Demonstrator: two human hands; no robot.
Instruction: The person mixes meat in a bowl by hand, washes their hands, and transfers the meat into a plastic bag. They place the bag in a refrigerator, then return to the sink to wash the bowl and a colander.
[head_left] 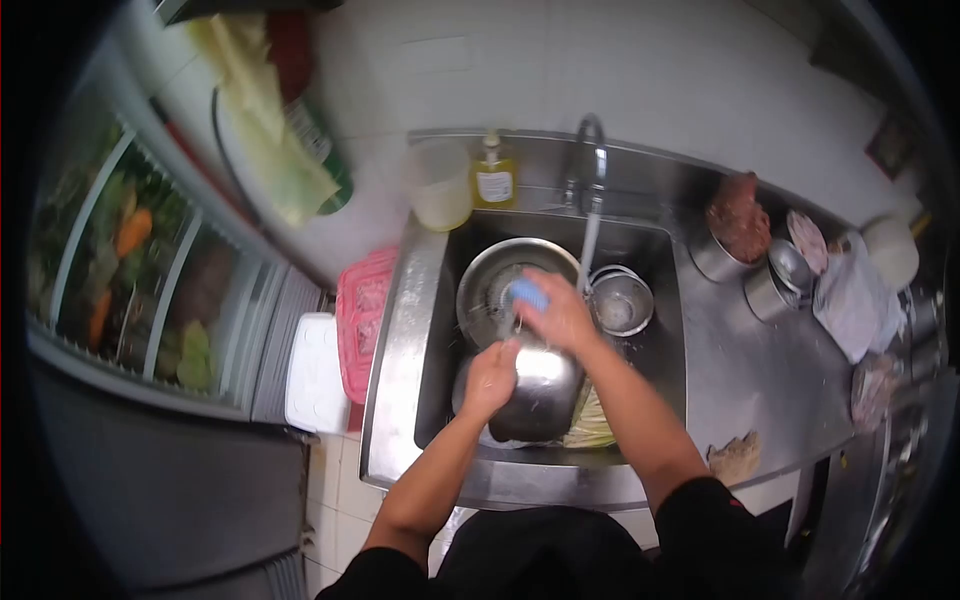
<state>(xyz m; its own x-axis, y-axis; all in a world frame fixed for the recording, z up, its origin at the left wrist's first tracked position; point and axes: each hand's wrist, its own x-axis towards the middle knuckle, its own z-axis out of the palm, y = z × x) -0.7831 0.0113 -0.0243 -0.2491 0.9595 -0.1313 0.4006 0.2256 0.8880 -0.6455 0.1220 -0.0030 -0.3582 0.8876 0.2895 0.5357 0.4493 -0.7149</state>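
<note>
My right hand (560,312) is closed on a blue sponge (528,293), held over a round metal bowl (470,275) in the left part of the sink. Just below it, my left hand (493,378) has its fingers curled together; what they grip is blurred and hidden. A shiny metal pot (545,385) lies under and beside the left hand. Water runs from the curved faucet (592,150) and falls to the right of the sponge. A smaller metal pot (622,300) with liquid stands right of the stream.
Leafy stalks (592,420) lie at the sink's (680,330) front. Behind stand a soap bottle (494,180) and a cloudy plastic tub (438,190). Metal containers (722,258) and a plastic bag (855,295) occupy the right counter. A red crate (365,320) and white lid (318,375) are left.
</note>
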